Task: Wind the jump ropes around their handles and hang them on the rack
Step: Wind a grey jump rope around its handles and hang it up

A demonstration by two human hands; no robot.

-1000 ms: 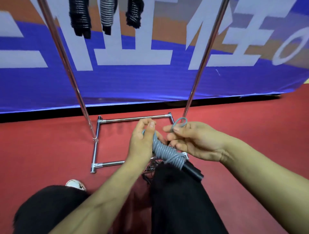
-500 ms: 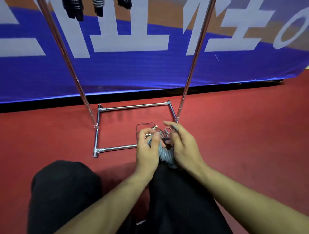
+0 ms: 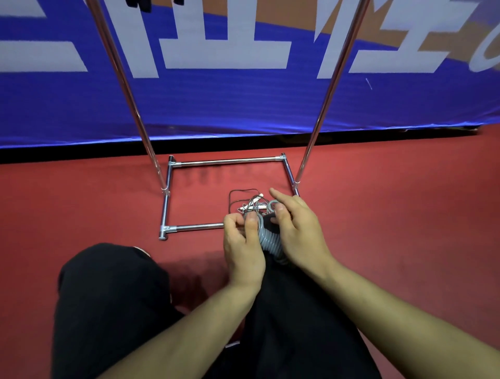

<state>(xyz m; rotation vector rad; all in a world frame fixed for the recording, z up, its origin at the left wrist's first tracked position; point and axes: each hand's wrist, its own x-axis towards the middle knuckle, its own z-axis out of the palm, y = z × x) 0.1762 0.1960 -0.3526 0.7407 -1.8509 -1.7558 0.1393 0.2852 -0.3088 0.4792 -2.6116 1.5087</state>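
Observation:
A grey jump rope (image 3: 268,241) is wound in tight coils around its black handles, held low over my knees. My left hand (image 3: 243,243) grips the coiled bundle from the left, thumb pressed on the top coils. My right hand (image 3: 297,230) holds the bundle's right side and pinches the rope's free end loop near the top, index finger stretched forward. The chrome rack (image 3: 224,162) stands just ahead, its base frame on the red floor. Black wound ropes (image 3: 139,3) hang at the top edge, mostly cut off.
A loose tangle of thin dark ropes with white handles (image 3: 250,204) lies on the floor inside the rack's base. Two slanted chrome uprights (image 3: 130,102) rise on either side. A blue banner (image 3: 243,102) fills the back. My black-trousered knees are below.
The view tilted down and the hanging ropes slid almost out of frame. Both hands closed in on the bundle; my right hand brought the free end loop down against the coils.

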